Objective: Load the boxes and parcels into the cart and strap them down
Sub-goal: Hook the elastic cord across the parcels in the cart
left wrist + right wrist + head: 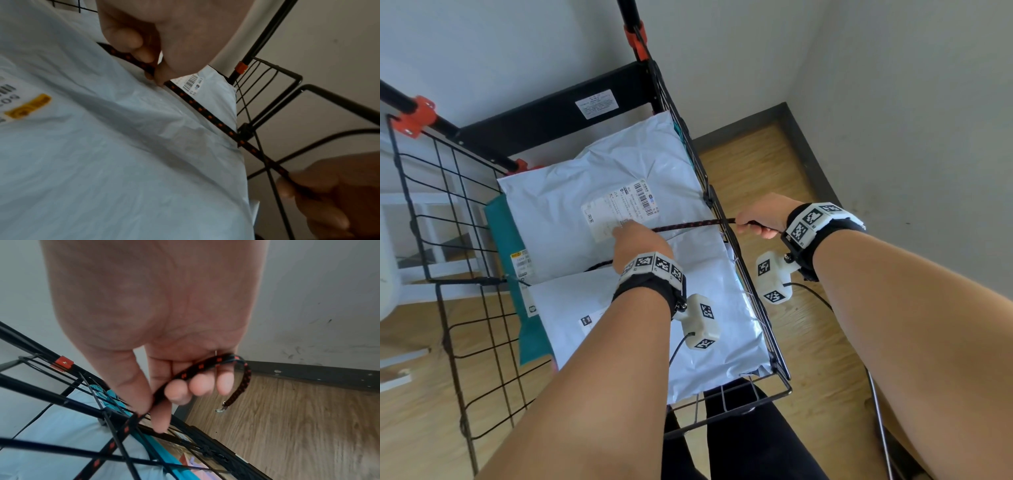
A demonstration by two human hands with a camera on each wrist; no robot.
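Biggest risk imo: bungee cord (688, 225) snaps back w/ its hook (221, 408) dangling loose if the right hand (760, 214) slips, bc it's stretched over the cart (726, 236) rim. Right fingers curled round the cord outside the rim; left hand (640, 245) pinches it down on the white poly mailer (592, 178), parcels already loaded.

Right hand (164, 369) gripping black-and-red strap (197, 369) — wire cart (61, 399), hook (221, 408) dangling
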